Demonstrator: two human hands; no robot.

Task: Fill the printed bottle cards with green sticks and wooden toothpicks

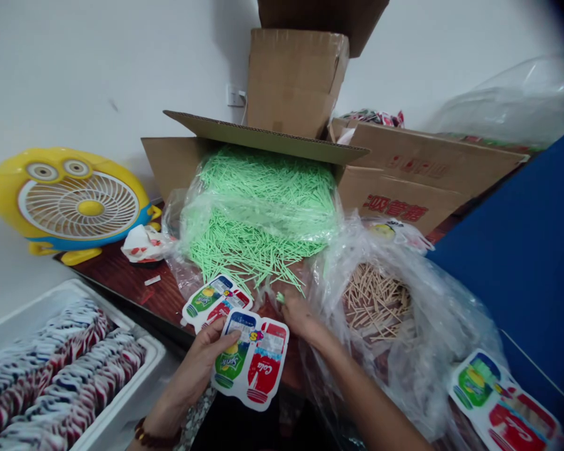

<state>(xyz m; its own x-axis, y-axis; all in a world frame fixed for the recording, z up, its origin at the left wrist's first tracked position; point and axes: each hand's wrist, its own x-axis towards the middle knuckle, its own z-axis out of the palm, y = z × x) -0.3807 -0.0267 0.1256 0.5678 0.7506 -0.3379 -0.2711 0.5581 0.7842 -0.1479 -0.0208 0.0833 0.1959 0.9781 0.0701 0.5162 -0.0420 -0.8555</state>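
Low in the middle, my left hand [202, 360] grips a twin-bottle packet [251, 360] printed Sprite and Cola, thumb across its front. Just behind it lies a similar packet [211, 297] on the table. My right hand [298, 313] is closed at the front edge of a heap of thin light-green sticks [258, 244]. Small green ends [281, 297] show at its fingertips. The heap spills from a clear plastic bag [263, 210] inside an open cardboard box [272, 134].
Tan sticks [378, 300] lie in another clear bag [437, 313] on the right, near a third packet [502, 401]. A white foam box [155, 351] at lower left holds rows of packets. A yellow fan [70, 160] and crumpled wrapper [143, 244] stand left. A blue panel [536, 250] borders the right.
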